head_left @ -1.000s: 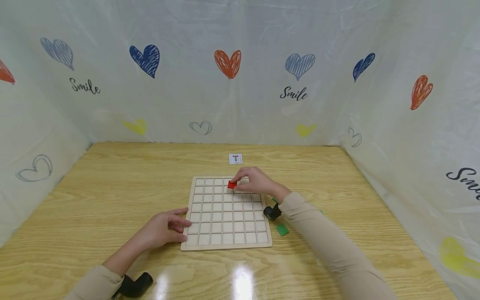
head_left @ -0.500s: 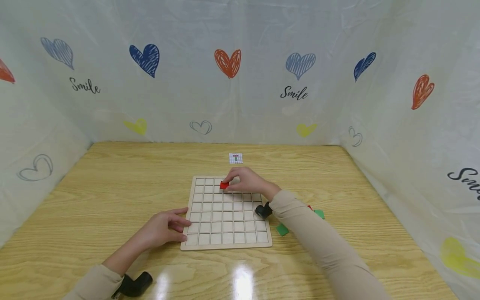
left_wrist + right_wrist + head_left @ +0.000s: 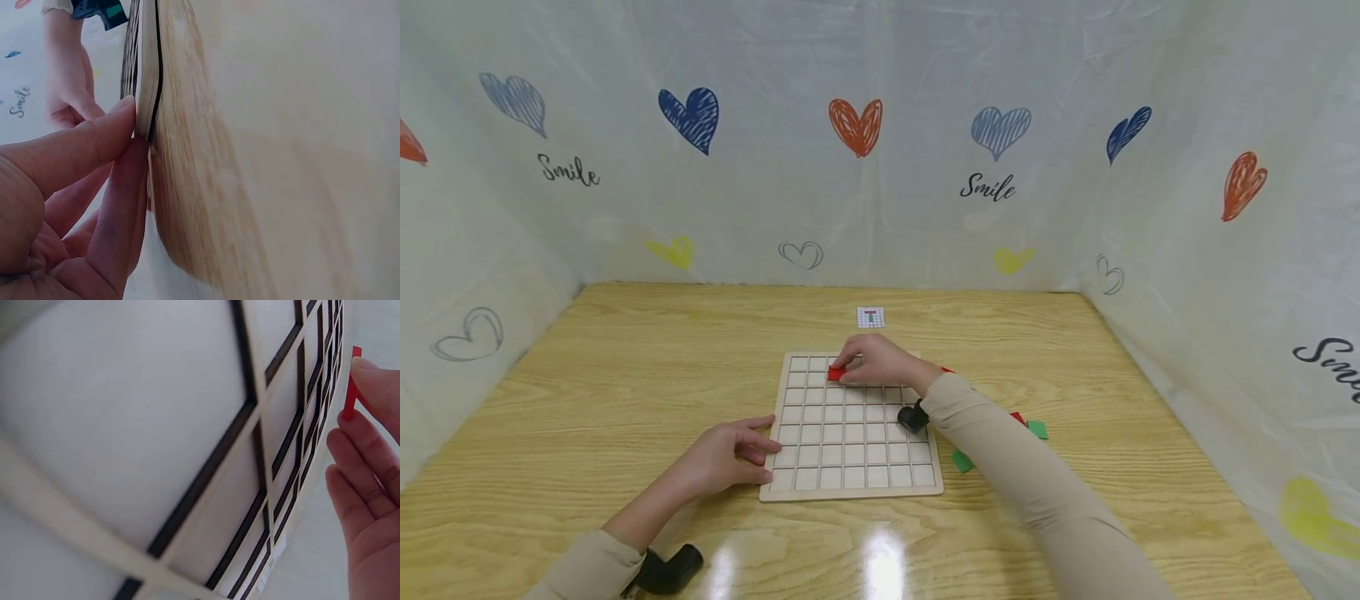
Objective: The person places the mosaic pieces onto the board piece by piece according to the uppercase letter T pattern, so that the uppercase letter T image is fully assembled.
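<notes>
My right hand [image 3: 883, 360] pinches a red square tile [image 3: 837, 373] between thumb and fingertips, over the upper rows of the wooden grid board [image 3: 937, 490]. In the right wrist view the tile [image 3: 352, 384] appears edge-on, apart from the grid in front of it. My left hand [image 3: 730, 457] rests against the board's left side, fingers spread along it. The left wrist view has the thumb and a fingertip of this hand [image 3: 81, 200] touching the edge of the board [image 3: 149, 81]. Part of the grid lies hidden behind my right hand.
To the board's right lie green tiles [image 3: 1037, 429] and red tiles [image 3: 1017, 417], partly covered by my right sleeve. A small card [image 3: 871, 317] with a coloured grid pattern lies behind the board. Black wrist devices [image 3: 670, 570] sit at both wrists. White curtains surround the table.
My right hand has moved left across the upper rows with the red tile, uncovering more loose tiles on the right. The left hand stays at the board's edge.
</notes>
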`<state>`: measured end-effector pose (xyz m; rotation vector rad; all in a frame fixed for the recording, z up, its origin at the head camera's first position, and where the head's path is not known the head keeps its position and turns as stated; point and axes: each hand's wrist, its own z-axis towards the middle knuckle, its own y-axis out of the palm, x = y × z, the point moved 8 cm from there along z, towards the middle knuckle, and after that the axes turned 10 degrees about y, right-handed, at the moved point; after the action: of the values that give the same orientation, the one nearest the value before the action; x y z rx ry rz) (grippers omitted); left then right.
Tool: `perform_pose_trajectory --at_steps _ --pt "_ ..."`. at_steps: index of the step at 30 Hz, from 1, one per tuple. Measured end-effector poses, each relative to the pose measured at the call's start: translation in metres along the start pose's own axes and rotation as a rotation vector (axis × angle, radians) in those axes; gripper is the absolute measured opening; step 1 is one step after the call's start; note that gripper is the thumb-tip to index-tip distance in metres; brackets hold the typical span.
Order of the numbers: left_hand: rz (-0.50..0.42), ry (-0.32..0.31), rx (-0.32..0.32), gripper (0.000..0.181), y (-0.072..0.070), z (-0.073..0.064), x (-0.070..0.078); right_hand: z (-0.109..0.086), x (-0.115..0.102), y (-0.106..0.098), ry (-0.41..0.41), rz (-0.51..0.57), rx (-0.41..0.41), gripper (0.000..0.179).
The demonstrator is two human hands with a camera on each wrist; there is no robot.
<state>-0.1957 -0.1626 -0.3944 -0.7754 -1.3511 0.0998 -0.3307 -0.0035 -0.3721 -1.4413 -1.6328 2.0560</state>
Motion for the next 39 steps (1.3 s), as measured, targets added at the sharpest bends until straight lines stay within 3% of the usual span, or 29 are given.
perform_pose_trajectory --at_steps 12,21,28,39 --pt "0.011 -0.007 0.01 0.032 -0.001 0.001 -0.002 0.007 -0.011 0.008 -0.011 -0.093 -0.05 0.015" --pt "0.018 -0.015 0.014 0.033 -0.001 0.0 -0.001 0.007 -0.011 0.007 -0.031 -0.102 -0.052 0.02" --pt "0.018 -0.022 0.014 0.032 -0.001 0.001 -0.001 0.003 -0.005 0.0 0.007 -0.07 -0.044 0.021" --pt "0.027 -0.017 0.015 0.032 -0.001 0.001 -0.002 -0.014 -0.009 -0.013 -0.088 -0.097 -0.048 0.021"
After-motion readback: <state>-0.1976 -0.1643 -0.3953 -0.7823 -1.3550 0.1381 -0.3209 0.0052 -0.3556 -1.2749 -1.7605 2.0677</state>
